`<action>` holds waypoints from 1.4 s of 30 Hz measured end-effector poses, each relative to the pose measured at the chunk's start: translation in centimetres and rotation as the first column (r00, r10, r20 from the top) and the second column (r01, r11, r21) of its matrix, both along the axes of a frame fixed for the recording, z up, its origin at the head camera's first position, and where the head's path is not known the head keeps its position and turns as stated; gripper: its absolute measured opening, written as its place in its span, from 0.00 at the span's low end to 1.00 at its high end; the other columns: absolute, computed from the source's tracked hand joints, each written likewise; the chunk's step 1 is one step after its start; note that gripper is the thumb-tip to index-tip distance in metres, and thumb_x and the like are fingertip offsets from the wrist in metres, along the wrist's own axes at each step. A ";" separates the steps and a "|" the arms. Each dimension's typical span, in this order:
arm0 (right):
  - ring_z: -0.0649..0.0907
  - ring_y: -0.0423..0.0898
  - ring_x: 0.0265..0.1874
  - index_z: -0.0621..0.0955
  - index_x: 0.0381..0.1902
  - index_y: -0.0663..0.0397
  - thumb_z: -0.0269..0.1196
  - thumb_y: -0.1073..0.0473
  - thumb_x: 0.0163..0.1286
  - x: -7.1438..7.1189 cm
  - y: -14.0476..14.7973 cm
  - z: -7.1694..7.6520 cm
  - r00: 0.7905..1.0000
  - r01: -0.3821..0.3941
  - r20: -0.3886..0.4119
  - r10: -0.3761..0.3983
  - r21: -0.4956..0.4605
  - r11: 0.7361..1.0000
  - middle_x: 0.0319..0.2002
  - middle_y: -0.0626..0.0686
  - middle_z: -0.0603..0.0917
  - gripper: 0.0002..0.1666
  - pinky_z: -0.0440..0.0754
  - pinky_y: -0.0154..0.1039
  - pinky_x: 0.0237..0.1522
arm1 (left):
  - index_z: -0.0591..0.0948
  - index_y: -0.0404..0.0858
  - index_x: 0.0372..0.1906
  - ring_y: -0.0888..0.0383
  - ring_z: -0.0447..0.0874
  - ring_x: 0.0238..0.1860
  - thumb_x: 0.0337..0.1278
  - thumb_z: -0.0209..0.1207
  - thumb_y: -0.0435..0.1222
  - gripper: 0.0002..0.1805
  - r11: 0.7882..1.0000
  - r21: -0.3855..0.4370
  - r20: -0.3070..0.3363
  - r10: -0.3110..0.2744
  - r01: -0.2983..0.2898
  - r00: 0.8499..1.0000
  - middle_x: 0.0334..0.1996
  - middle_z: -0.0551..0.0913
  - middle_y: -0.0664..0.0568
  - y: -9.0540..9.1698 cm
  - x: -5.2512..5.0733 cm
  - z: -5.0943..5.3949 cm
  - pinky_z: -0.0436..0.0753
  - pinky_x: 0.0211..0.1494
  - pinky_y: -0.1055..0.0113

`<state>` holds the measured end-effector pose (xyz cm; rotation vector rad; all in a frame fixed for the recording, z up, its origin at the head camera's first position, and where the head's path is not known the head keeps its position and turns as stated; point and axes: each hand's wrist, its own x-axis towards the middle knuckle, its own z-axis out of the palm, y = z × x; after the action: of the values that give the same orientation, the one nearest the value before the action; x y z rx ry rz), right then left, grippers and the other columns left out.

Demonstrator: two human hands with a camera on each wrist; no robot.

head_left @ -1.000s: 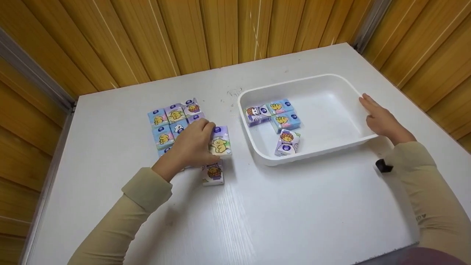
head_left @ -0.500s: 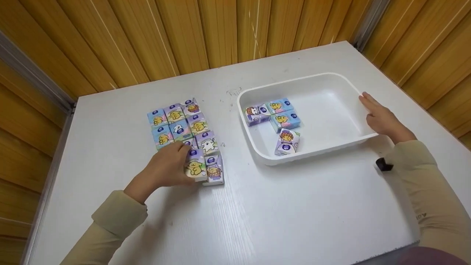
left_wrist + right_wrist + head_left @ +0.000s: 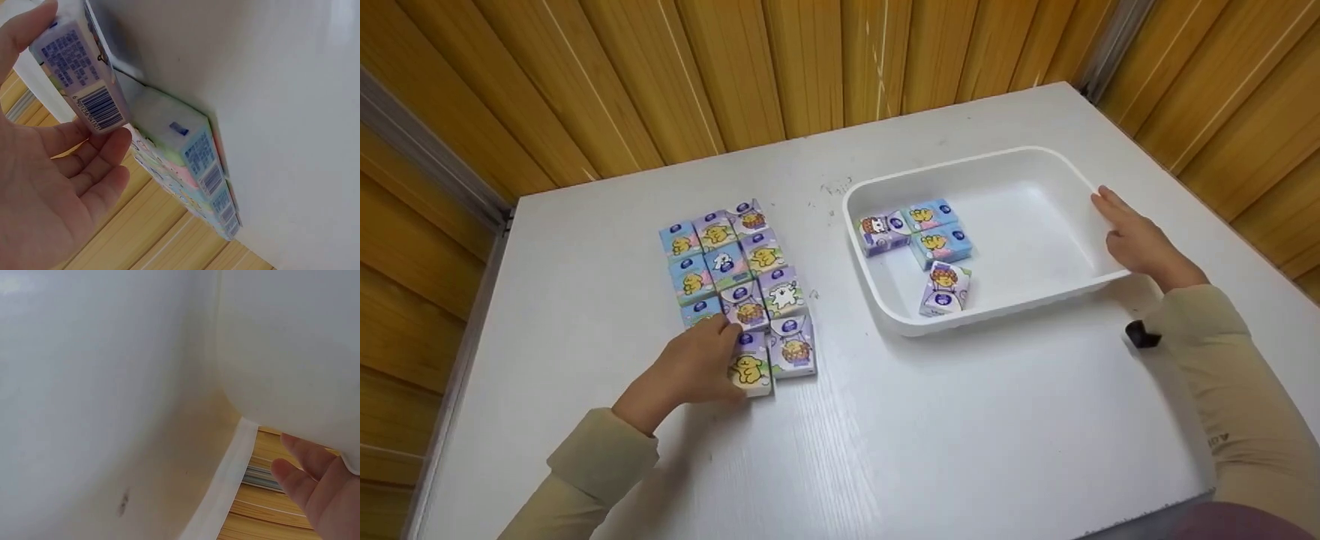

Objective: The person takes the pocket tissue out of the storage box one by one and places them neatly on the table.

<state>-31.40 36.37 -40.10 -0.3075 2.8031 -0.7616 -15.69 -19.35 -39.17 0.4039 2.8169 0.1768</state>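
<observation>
In the head view the left hand (image 3: pixel 686 369) pinches a purple-and-green small box (image 3: pixel 750 369) between thumb and fingers, at the near end of a block of similar boxes (image 3: pixel 727 262). The left wrist view has this box's barcode side (image 3: pixel 84 84) held by the left hand (image 3: pixel 62 163), beside a row of blue boxes (image 3: pixel 185 140). A purple box (image 3: pixel 793 349) lies at its right. The right hand (image 3: pixel 1140 244) rests with extended fingers against the right side of the white tray (image 3: pixel 1020 296); in the right wrist view its fingers (image 3: pixel 315 467) are by the tray wall (image 3: pixel 292 354).
Several small boxes (image 3: pixel 941 247) lie inside the tray's left part, one of them (image 3: pixel 945 289) turned at an angle near the front wall. A small black object (image 3: pixel 1143 335) is beside the right sleeve. Wood-patterned panels (image 3: pixel 810 67) stand behind the white table (image 3: pixel 960 435).
The left hand has carried its box leftward and toward the near side, from beside the block to its near end. The right hand and tray have hardly moved.
</observation>
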 end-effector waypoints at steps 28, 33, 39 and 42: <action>0.35 0.58 0.67 0.39 0.68 0.55 0.33 0.69 0.65 0.0 0.0 0.1 1.000 0.005 0.007 -0.004 -0.011 1.000 0.69 0.54 0.31 0.34 0.35 0.58 0.65 | 0.63 0.30 0.59 0.46 0.67 0.52 0.28 0.67 0.56 0.52 0.996 -0.014 0.014 0.089 -0.089 0.996 0.50 0.68 0.41 1.9 -0.2 -0.4 0.69 0.58 0.51; 0.36 0.58 0.67 0.39 0.68 0.54 0.32 0.68 0.65 0.1 0.1 0.1 1.000 0.009 0.012 -0.008 -0.037 0.999 0.69 0.50 0.30 0.34 0.35 0.59 0.64 | 0.65 0.30 0.57 0.46 0.69 0.51 0.29 0.66 0.57 0.49 0.996 -0.010 0.014 0.094 -0.094 0.995 0.49 0.69 0.41 2.3 -0.8 0.7 0.71 0.57 0.51; 0.36 0.58 0.67 0.39 0.68 0.54 0.33 0.69 0.66 0.1 0.1 0.0 1.000 0.009 0.004 -0.008 -0.042 0.999 0.69 0.50 0.31 0.34 0.36 0.59 0.64 | 0.67 0.30 0.56 0.47 0.70 0.52 0.38 0.62 0.57 0.43 0.999 -0.030 -0.054 0.011 -0.013 0.998 0.51 0.70 0.41 3.9 -1.7 2.1 0.71 0.57 0.54; 0.36 0.58 0.67 0.40 0.68 0.54 0.33 0.69 0.65 0.0 0.0 -0.1 1.000 0.011 -0.001 -0.011 -0.031 0.999 0.69 0.51 0.31 0.34 0.36 0.58 0.64 | 0.66 0.30 0.56 0.47 0.69 0.54 0.43 0.59 0.55 0.41 0.999 -0.033 -0.113 -0.040 0.036 0.993 0.53 0.70 0.41 5.0 -2.2 2.6 0.70 0.59 0.55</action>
<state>-31.38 36.41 -40.18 -0.2976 2.7988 -0.8089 -17.92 -14.39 -36.59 0.4747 2.9167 0.1052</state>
